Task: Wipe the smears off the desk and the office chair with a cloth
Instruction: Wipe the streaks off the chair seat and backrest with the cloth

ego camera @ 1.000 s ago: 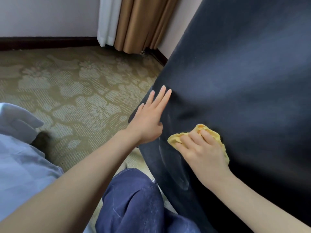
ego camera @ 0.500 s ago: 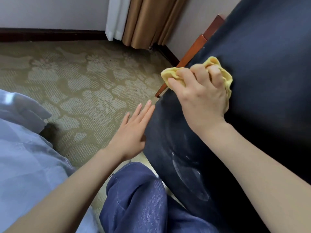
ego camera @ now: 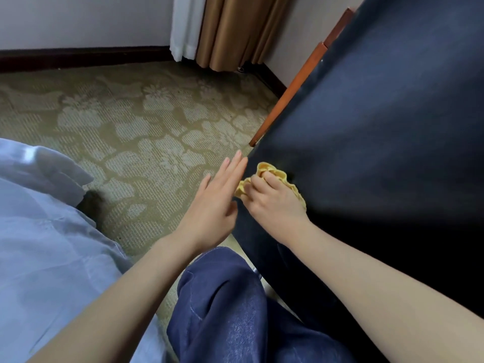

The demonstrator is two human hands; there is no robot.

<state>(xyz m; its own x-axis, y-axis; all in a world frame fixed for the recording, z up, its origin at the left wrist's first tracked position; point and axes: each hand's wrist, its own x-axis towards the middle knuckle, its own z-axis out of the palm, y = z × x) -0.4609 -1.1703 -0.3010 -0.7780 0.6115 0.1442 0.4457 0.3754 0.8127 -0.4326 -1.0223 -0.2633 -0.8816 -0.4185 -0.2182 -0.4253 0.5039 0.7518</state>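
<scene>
The dark navy back of the office chair (ego camera: 379,121) fills the right side of the head view. My right hand (ego camera: 272,200) grips a crumpled yellow cloth (ego camera: 269,170) and presses it against the chair's left edge. My left hand (ego camera: 214,203) is flat with fingers together and extended, resting beside the chair's left edge, just left of the cloth. A reddish wooden edge (ego camera: 290,93), possibly the desk, shows behind the chair at upper right. No clear smear shows on the fabric near the cloth.
Patterned beige carpet (ego camera: 131,121) covers the floor to the left. Brown curtains (ego camera: 235,30) hang in the far corner. My knee in blue jeans (ego camera: 222,305) is below the hands, and pale blue fabric (ego camera: 47,244) lies at lower left.
My right hand with the cloth swept up the chair's edge and has come back down beside my left hand. The whitish smear seen low on the chair earlier is no longer visible.
</scene>
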